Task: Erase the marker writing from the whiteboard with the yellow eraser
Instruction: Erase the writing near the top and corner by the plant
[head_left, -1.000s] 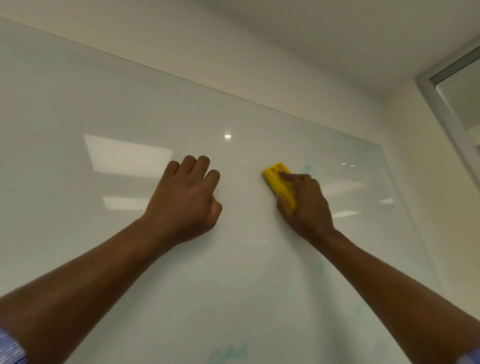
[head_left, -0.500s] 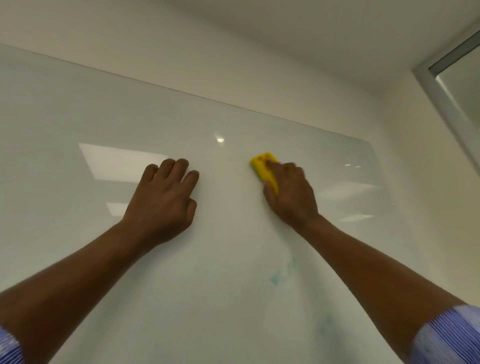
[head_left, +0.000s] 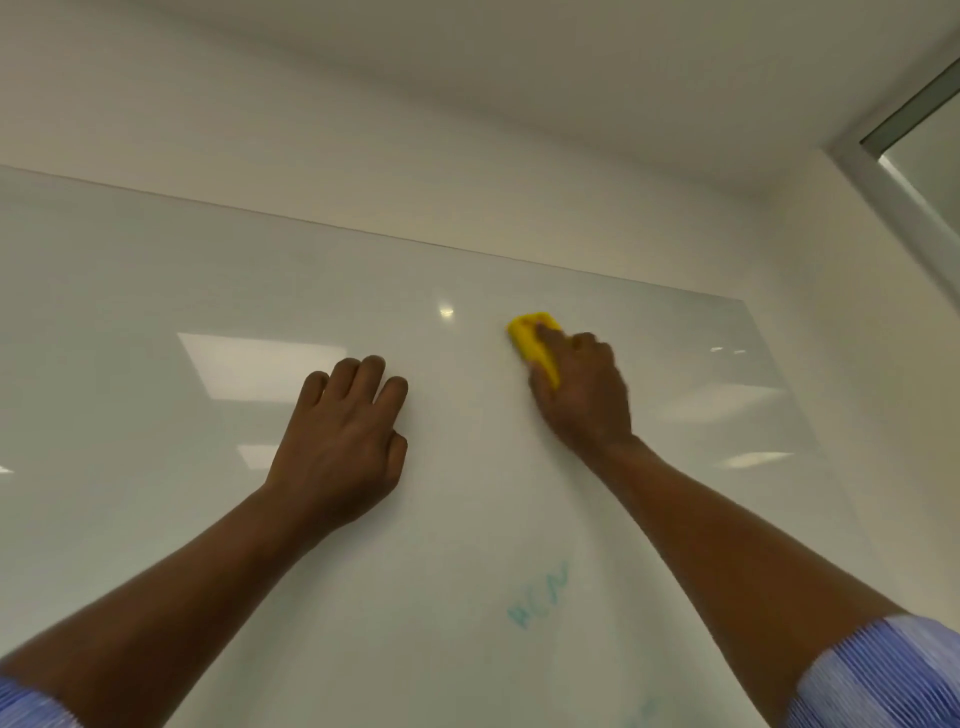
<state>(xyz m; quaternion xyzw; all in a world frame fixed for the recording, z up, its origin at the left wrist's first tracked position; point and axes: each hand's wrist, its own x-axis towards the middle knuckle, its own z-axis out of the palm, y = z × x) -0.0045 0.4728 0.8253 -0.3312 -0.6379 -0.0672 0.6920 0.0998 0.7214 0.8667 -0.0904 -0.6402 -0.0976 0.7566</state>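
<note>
Our right hand (head_left: 584, 400) grips the yellow eraser (head_left: 529, 336), pressing it against the whiteboard (head_left: 156, 270) near its top edge. Our left hand (head_left: 343, 441) rests on the board nearby, fingers curled, holding nothing. Faint teal marker writing (head_left: 540, 597) shows lower down.

**Both arms up, hands side by side**

Both bare forearms reach up and forward, with blue striped sleeves (head_left: 883, 675) showing at the bottom corners. The left hand (head_left: 343, 441) is balled, fingers curled under, leaning on the whiteboard (head_left: 156, 519). The right hand (head_left: 582, 395) sits slightly higher and grips the yellow eraser (head_left: 530, 338), fingers draped over it.
</note>
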